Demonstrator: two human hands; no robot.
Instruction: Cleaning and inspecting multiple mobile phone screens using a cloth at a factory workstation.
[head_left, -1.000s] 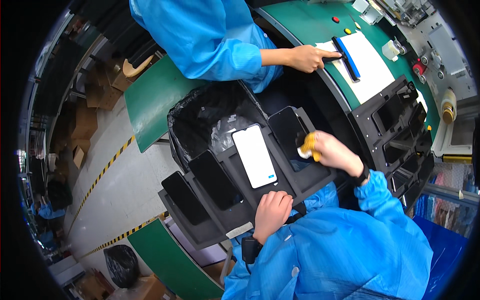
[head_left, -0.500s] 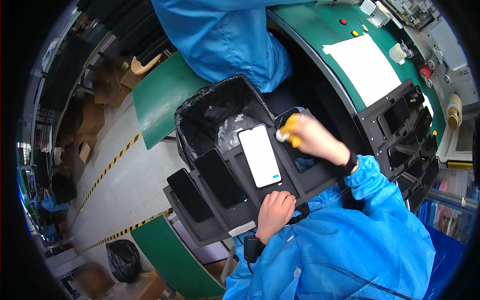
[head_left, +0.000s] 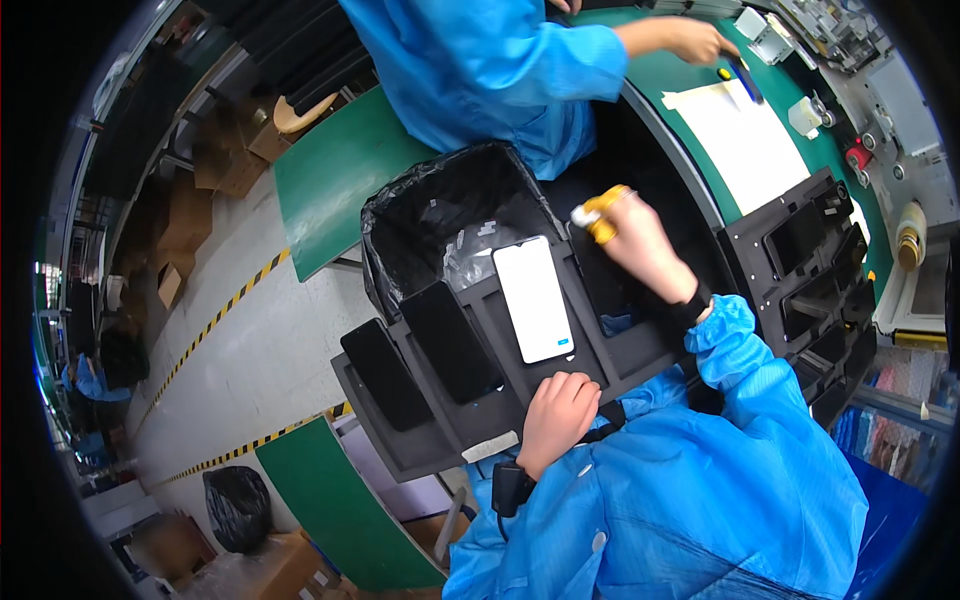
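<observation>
- Landmark: black foam tray (head_left: 470,420) with slots, held on the person's lap, tilted.
- Left hand (head_left: 556,418) rests curled on the tray's near edge, gripping it to steady it; fingers together.
- Right hand (head_left: 628,240) is past the tray's far right corner, fingers pinched together, yellow finger covers (head_left: 603,212) on the tips. Cannot tell whether it holds a small scrap.
- Phone with white film face (head_left: 533,299) lies in a middle slot of the tray; two dark phones (head_left: 450,340) lie in slots left of it.
- Bin with black bag (head_left: 440,215) sits just beyond the tray's far edge, clear film scraps inside.
- Step, as a judgement: peeling film off phones and dropping it in the bin; next move likely needs the right hand back over the white phone.
- Second black tray (head_left: 800,260) on the green bench (head_left: 690,60), right of the lap tray.
- White paper sheet (head_left: 745,140) on the bench beyond it.
- Co-worker's hand (head_left: 690,40) far beyond the tray, on the bench.
- Room: grey floor (head_left: 250,340) with yellow-black tape left of the tray, cardboard boxes, factory line.
</observation>
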